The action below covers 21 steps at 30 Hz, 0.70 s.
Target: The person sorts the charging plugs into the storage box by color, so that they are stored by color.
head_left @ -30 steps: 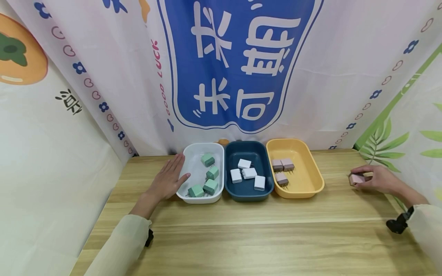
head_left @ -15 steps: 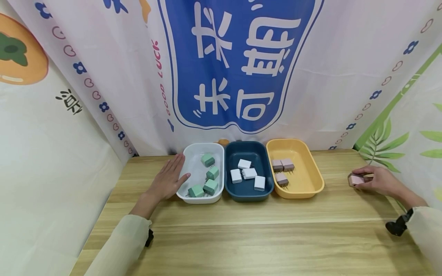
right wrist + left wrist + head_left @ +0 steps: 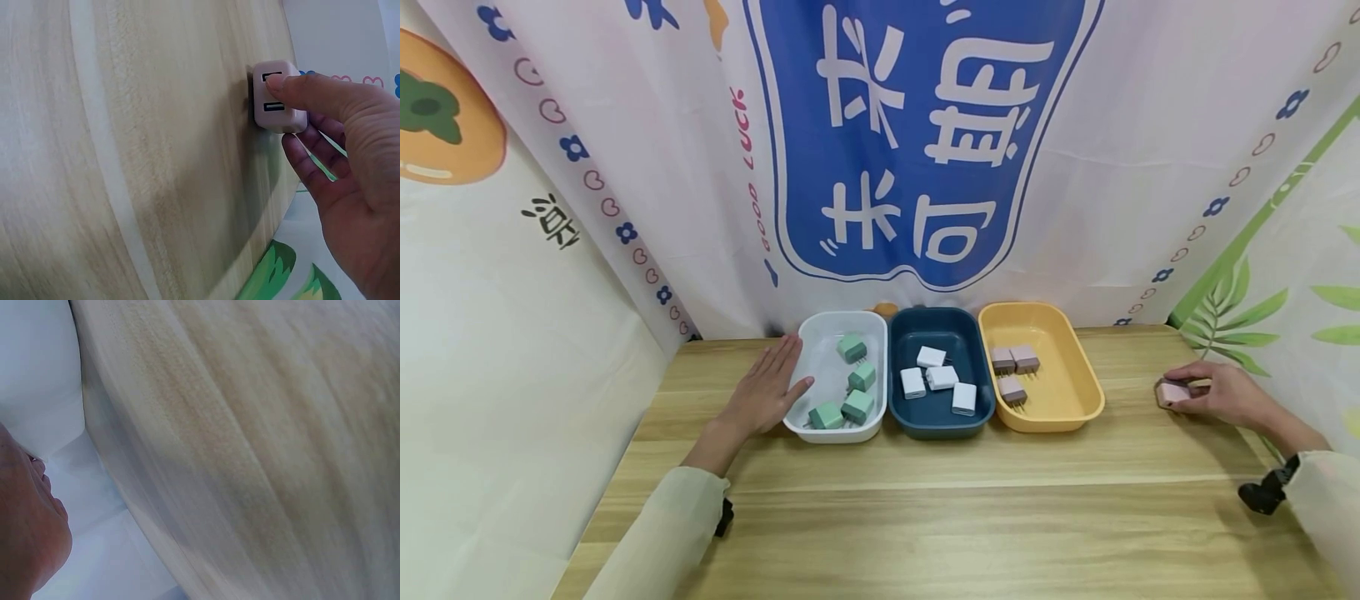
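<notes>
My right hand (image 3: 1228,393) pinches a pink USB charger plug (image 3: 1172,393) on the table's right side; in the right wrist view two USB ports show on the charger (image 3: 274,103), with the thumb over one. My left hand (image 3: 763,387) lies with straight fingers against the left rim of the white bin (image 3: 808,367), and holds nothing. Inside that bin are several green charger plugs (image 3: 857,406). The dark blue bin (image 3: 936,428) beside it bears several white charger plugs (image 3: 942,377). Three pink-brown charger plugs (image 3: 1012,389) lie at the left of the yellow bin (image 3: 1078,367).
The three bins stand side by side along the back of the wooden table (image 3: 925,525). Behind them hangs a printed cloth (image 3: 1120,208), and more cloth closes off both sides. A black wrist strap (image 3: 1266,492) sits on the right wrist.
My right hand has shifted very slightly left with the pink charger plug still pinched. The left hand and the bins stay where they were.
</notes>
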{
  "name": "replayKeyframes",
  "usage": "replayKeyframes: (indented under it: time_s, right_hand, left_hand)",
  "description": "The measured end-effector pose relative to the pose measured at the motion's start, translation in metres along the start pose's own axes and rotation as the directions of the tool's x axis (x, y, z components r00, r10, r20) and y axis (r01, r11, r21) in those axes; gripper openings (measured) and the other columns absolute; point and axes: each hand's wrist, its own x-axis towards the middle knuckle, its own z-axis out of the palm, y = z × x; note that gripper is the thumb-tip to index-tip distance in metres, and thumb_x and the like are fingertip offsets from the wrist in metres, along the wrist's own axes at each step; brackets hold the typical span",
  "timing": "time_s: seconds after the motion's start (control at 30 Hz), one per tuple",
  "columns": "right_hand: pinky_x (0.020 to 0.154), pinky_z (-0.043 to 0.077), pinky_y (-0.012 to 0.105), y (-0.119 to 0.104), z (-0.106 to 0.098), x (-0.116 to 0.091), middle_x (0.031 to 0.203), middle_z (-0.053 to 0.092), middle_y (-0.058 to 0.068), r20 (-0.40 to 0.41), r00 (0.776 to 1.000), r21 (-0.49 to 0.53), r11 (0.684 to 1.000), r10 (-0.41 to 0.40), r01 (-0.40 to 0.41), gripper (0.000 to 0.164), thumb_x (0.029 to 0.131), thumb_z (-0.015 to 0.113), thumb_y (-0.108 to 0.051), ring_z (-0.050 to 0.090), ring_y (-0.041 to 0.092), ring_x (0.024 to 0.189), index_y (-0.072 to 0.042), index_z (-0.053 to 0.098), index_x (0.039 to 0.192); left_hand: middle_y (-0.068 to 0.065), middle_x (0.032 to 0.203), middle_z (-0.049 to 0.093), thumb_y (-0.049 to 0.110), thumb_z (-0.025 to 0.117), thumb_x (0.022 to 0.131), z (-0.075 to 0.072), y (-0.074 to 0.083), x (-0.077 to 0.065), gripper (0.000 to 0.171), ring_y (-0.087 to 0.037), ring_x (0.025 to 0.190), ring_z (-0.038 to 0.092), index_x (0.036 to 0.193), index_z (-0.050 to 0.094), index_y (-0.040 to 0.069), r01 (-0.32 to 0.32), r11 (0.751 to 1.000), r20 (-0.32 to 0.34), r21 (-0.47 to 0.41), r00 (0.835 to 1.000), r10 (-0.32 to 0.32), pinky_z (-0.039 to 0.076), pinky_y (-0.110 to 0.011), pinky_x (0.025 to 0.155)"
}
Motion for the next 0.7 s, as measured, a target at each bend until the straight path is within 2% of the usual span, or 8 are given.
replayKeyframes:
  time_s: [0.33,0.7]
  right_hand:
    - [0.068,0.059,0.017,-0.011,-0.002,0.007,0.112,0.073,0.027,-0.037,0.998,-0.002,0.999,-0.050,0.050,0.051,0.074,0.094,-0.003,0.057,-0.012,0.089,0.008,0.074,0.119]
    - [0.071,0.059,0.016,-0.035,-0.009,0.018,0.117,0.072,0.028,-0.057,0.997,0.032,0.998,-0.059,0.061,0.050,0.077,0.093,-0.002,0.061,-0.007,0.089,0.006,0.073,0.122]
  left_hand:
    - [-0.018,0.178,0.004,0.053,0.032,0.113,0.000,0.000,0.000,0.082,-0.033,0.165,-0.002,0.169,0.005,0.000,0.001,1.000,0.006,-0.002,1.000,-0.001,0.005,-0.052,0.134]
    - [-0.018,0.178,0.003,0.055,0.031,0.113,-0.001,0.000,0.002,0.082,-0.033,0.165,-0.002,0.169,0.005,0.001,0.004,1.000,0.019,0.011,1.000,-0.004,0.005,-0.052,0.134]
